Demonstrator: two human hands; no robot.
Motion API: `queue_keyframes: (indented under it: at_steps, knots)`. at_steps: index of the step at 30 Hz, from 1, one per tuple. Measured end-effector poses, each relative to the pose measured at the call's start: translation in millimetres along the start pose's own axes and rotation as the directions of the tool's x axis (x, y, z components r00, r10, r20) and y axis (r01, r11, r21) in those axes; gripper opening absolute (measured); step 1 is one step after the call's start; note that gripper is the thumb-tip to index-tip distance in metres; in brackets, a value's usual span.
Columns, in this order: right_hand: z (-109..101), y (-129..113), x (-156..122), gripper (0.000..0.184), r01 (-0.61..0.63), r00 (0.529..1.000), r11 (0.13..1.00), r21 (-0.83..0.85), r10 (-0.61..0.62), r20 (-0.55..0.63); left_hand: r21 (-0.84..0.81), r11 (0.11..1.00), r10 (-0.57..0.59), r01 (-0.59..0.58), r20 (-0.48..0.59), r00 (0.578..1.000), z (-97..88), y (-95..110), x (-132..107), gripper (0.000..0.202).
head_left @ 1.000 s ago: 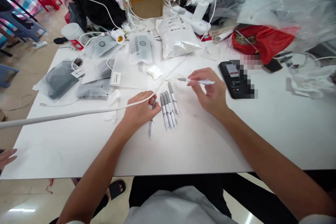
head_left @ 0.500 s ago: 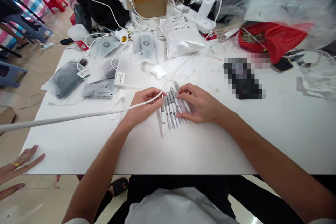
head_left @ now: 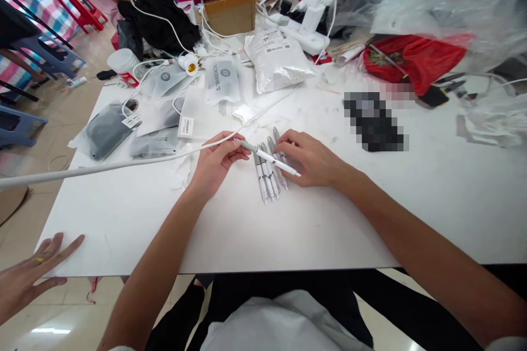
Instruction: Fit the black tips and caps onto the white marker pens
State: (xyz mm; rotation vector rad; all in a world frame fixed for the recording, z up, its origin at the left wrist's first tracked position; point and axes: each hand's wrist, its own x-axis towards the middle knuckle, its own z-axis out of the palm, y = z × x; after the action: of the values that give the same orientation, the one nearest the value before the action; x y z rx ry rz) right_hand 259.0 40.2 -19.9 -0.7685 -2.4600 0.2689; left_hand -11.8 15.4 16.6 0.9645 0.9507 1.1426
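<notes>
My left hand [head_left: 214,163] pinches a white pen [head_left: 274,160] by its grey end. This pen slants down to the right, above a row of similar grey-and-white pens [head_left: 265,175] lying side by side on the table. My right hand [head_left: 315,160] is at the row's right side, its curved fingers apart and touching the rightmost pens. The tip of the raised pen lies across the right thumb, and whether they touch cannot be made out. A white cable [head_left: 156,162] crosses in front of my left fingers.
Bagged items [head_left: 106,129] and a white padded pouch [head_left: 276,60] lie on the white table [head_left: 329,236]. A power strip [head_left: 307,38], a cardboard box [head_left: 230,13] and a red bag [head_left: 424,60] are behind. Another person's hand [head_left: 43,266] rests at the left edge.
My left hand has lifted the leftmost pen from the row and turned it across the others. The other person's hand has moved slightly right onto the table edge.
</notes>
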Motion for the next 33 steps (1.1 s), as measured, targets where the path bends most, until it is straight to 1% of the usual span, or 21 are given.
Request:
queue_keyframes:
  at_steps: [3, 6, 10, 13, 15, 17, 18, 19, 20, 23, 25, 26, 28, 29, 31, 33]
  knots:
    - [-2, 0, 0, 0.023, 0.001, 1.0, 1.0, -0.024, -0.001, -0.002, -0.01, 1.0, -0.007, 0.007, 0.007, 1.0, 2.1, 0, -1, 0.011]
    - [0, 1, 1, 0.014, -0.012, 1.0, 0.999, -0.043, 0.011, -0.024, -0.024, 1.0, -0.014, 0.014, 0.007, 1.0, 5.0, -2, -1, 0.011]
    - [4, 7, -1, 0.011, -0.039, 0.998, 0.994, -0.105, 0.034, -0.054, 0.003, 1.0, -0.016, 0.016, -0.031, 0.999, 5.4, -4, 0, 0.015]
    - [5, 11, -2, 0.011, -0.079, 0.99, 0.991, -0.106, 0.065, -0.124, 0.027, 1.0, -0.004, 0.005, -0.062, 0.998, 3.0, -4, 1, 0.018]
    - [4, 10, -2, 0.02, -0.156, 0.968, 0.987, -0.041, 0.144, -0.207, 0.033, 0.999, 0.003, -0.001, -0.072, 0.997, 1.5, -4, 1, 0.019]
    - [3, 6, -2, 0.039, -0.224, 0.929, 0.973, 0.062, 0.233, -0.288, 0.042, 0.999, 0.017, -0.014, -0.082, 0.997, 1.4, -5, 0, 0.019]
    - [3, 4, -2, 0.046, -0.235, 0.913, 0.965, 0.113, 0.26, -0.316, 0.051, 0.998, 0.028, -0.024, -0.083, 0.996, 1.9, -5, 0, 0.02]
    - [2, 3, -1, 0.048, -0.229, 0.904, 0.962, 0.152, 0.268, -0.334, 0.066, 0.997, 0.041, -0.036, -0.079, 0.996, 2.9, -5, -1, 0.021]
    - [2, 1, -1, 0.044, -0.206, 0.904, 0.963, 0.173, 0.255, -0.344, 0.087, 0.995, 0.055, -0.049, -0.067, 0.996, 4.2, -5, -2, 0.022]
    - [0, -1, 1, 0.024, -0.085, 0.941, 0.988, 0.131, 0.122, -0.314, 0.2, 0.974, 0.107, -0.101, -0.018, 0.994, 8.2, -7, -5, 0.028]
    - [-1, -2, 2, 0.022, -0.024, 0.967, 0.996, 0.086, 0.045, -0.252, 0.323, 0.931, 0.173, -0.168, 0.015, 0.985, 9.4, -9, -8, 0.03]
    - [-2, -2, 2, 0.024, -0.01, 0.976, 0.997, 0.073, 0.025, -0.216, 0.401, 0.892, 0.211, -0.209, 0.038, 0.977, 9.3, -10, -9, 0.029]
    - [-4, -3, 4, 0.025, -0.007, 0.988, 0.998, 0.055, 0.016, -0.155, 0.574, 0.771, 0.272, -0.276, 0.095, 0.957, 8.1, -11, -11, 0.028]
    - [-5, -4, 4, 0.025, -0.003, 0.99, 0.999, 0.044, 0.009, -0.142, 0.65, 0.698, 0.292, -0.301, 0.126, 0.948, 7.3, -11, -11, 0.028]
    - [-6, -6, 5, 0.023, 0.02, 0.988, 1.0, 0.018, -0.017, -0.153, 0.755, 0.566, 0.31, -0.329, 0.175, 0.935, 5.9, -11, -12, 0.033]
    - [-6, -8, 5, 0.021, 0.042, 0.983, 0.999, -0.008, -0.043, -0.179, 0.807, 0.489, 0.315, -0.332, 0.191, 0.93, 5.2, -10, -12, 0.038]
